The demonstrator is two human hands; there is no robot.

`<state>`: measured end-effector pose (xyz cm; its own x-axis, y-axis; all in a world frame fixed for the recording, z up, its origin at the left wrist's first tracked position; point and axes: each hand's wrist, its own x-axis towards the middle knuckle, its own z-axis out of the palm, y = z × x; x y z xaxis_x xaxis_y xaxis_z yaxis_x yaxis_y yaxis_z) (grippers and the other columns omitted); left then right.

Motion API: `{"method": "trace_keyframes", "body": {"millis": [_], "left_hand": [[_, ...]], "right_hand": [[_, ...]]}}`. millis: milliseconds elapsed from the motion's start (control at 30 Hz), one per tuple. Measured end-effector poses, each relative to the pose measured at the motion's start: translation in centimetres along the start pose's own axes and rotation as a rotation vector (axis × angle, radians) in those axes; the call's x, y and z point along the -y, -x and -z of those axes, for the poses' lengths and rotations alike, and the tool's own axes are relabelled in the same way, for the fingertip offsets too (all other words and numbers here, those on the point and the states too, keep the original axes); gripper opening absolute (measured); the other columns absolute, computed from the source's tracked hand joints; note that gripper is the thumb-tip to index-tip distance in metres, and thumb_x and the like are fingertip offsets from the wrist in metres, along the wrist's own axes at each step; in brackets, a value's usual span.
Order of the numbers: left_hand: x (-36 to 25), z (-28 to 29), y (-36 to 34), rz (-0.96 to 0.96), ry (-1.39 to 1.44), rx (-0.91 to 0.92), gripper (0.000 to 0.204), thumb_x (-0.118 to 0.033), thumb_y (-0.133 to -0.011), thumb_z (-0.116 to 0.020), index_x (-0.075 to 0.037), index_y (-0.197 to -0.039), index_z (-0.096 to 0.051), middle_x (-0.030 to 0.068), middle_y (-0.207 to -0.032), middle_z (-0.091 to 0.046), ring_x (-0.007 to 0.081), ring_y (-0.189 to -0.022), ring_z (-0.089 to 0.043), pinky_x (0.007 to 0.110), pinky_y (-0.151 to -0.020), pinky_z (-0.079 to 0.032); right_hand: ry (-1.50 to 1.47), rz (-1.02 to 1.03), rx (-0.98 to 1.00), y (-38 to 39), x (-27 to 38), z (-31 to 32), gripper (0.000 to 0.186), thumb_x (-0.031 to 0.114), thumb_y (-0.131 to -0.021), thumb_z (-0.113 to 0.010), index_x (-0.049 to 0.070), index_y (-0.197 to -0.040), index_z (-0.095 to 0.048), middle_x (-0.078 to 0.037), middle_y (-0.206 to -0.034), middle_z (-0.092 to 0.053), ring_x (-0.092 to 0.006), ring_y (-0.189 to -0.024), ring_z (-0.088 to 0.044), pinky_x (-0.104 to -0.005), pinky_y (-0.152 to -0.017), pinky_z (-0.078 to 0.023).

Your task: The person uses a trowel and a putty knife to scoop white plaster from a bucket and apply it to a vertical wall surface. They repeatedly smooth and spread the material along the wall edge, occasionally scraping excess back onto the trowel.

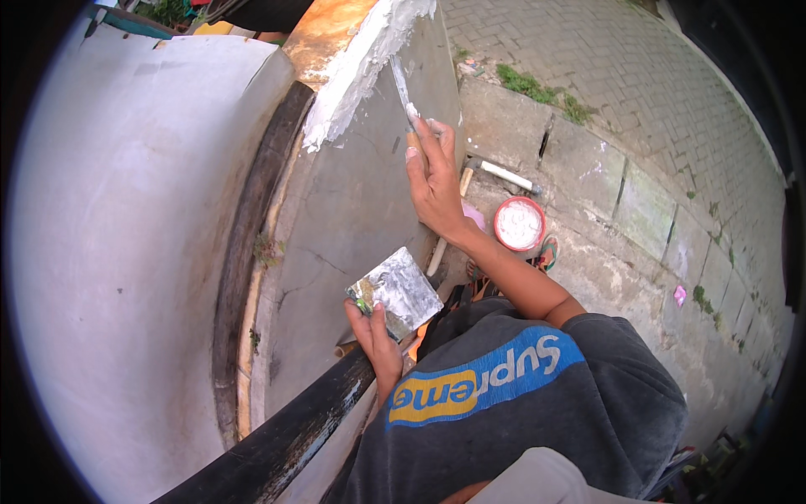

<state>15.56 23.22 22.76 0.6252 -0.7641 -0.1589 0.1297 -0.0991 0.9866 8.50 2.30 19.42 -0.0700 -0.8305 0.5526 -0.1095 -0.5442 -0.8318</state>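
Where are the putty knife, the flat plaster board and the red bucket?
putty knife (400,82): head view, on the blade against the wall.
flat plaster board (398,290): head view, middle of its smeared face.
red bucket (499,236): head view, on its red rim, left side.

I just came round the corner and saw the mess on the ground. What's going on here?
A person is spreading white plaster on a grey wall. The right hand holds a narrow putty knife up against the wall, just below the plastered top edge. The left hand holds a flat smeared board lower down. A red bucket of white paste sits on the ground beside a hammer.
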Motion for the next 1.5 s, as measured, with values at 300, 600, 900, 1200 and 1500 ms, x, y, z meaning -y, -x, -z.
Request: {"method": "trace_keyframes", "body": {"millis": [300, 600, 900, 1200, 1500], "left_hand": [[-0.7, -0.5, 0.0, 0.001, -0.044, -0.01, 0.031, -0.005, -0.093, -0.046, 0.001, -0.123, -0.038, 0.0093, -0.113, -0.049, 0.0132, -0.103, -0.045, 0.027, -0.094, -0.033], [-0.1, 0.0, -0.2, 0.006, -0.168, -0.002, 0.025, -0.005, -0.092, -0.047, 0.0, -0.116, -0.04, 0.008, -0.109, -0.049, 0.0129, -0.101, -0.044, 0.026, -0.093, -0.032], [0.4, 0.1, -0.4, 0.016, -0.134, 0.006, 0.027, -0.005, -0.092, -0.048, 0.0, -0.117, -0.041, 0.0082, -0.11, -0.051, 0.0134, -0.101, -0.045, 0.027, -0.094, -0.032], [0.3, 0.2, -0.6, 0.031, -0.123, 0.018, 0.027, -0.005, -0.092, -0.048, -0.001, -0.117, -0.041, 0.0083, -0.111, -0.051, 0.0131, -0.101, -0.045, 0.026, -0.094, -0.032], [0.5, 0.2, -0.5, 0.036, -0.141, -0.002, 0.026, -0.006, -0.092, -0.05, -0.001, -0.116, -0.042, 0.0068, -0.109, -0.05, 0.0124, -0.1, -0.045, 0.026, -0.093, -0.033]], "right_hand": [[-0.008, 0.207, 0.002, -1.0, -7.8, -2.8, 0.052, -0.005, -0.083, -0.052, 0.002, -0.134, -0.044, -0.018, -0.115, -0.035, -0.0283, -0.095, -0.047, -0.0355, -0.082, -0.044], [-0.046, 0.242, 0.02, -0.8, -8.8, -5.3, 0.052, -0.01, -0.079, -0.053, -0.003, -0.13, -0.046, -0.018, -0.118, -0.033, -0.0282, -0.097, -0.047, -0.036, -0.085, -0.044], [-0.038, 0.269, -0.032, -1.4, -9.5, -6.2, 0.056, -0.01, -0.078, -0.053, 0.004, -0.133, -0.048, -0.019, -0.117, -0.035, -0.0289, -0.095, -0.046, -0.0351, -0.083, -0.044], [-0.133, 0.162, -0.126, -2.7, -10.9, -6.5, 0.051, -0.008, -0.082, -0.049, -0.001, -0.132, -0.046, -0.018, -0.117, -0.035, -0.0271, -0.094, -0.049, -0.0345, -0.08, -0.045], [-0.176, 0.119, -0.044, -0.5, -7.2, -6.3, 0.048, -0.006, -0.083, -0.05, -0.002, -0.131, -0.046, -0.018, -0.115, -0.036, -0.027, -0.091, -0.051, -0.0351, -0.08, -0.046]]}}
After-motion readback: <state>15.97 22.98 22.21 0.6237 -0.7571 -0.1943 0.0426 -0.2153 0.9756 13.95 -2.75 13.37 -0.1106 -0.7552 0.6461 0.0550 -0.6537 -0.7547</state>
